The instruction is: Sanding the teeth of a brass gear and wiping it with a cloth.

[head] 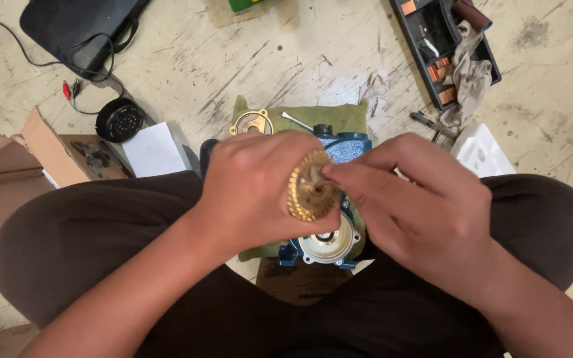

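My left hand [253,192] grips a round brass impeller [308,187] with a toothed rim, held upright above a blue pump body [329,242]. My right hand [409,199] pinches at the middle of the impeller with its fingertips. The pump lies on a green cloth [339,116] on the floor between my knees, its round silver opening facing up. A brass cover plate [251,123] lies on the cloth behind my left hand.
A black tool tray [432,40] with a rag stands at the back right. A white foam piece [482,152], a white box [156,149], cardboard [8,172], a black round part [119,119] and a black bag [77,26] with cables lie around.
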